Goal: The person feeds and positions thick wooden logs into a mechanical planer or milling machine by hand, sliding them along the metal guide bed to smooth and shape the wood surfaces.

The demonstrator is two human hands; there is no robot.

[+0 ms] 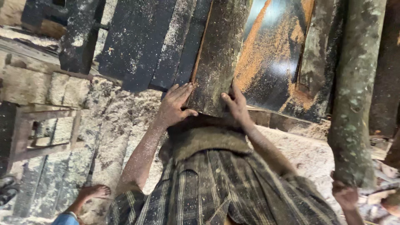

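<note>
A long dark plank (216,54), weathered and dusted with sawdust, runs away from me, its near end against my waist. My left hand (174,106) lies on the plank's left edge with the fingers stretched along it and the thumb hooked round the end. My right hand (236,103) grips the right edge near the same end. My checked shirt (216,187) fills the lower middle of the view.
Several dark boards (137,41) lie to the left of the plank. A shiny black surface (273,54) strewn with orange sawdust is on the right. Another person's hand (346,196) holds a mossy log (358,96). Someone's bare foot (95,191) and a wooden frame (41,129) are on the sawdust-covered ground at left.
</note>
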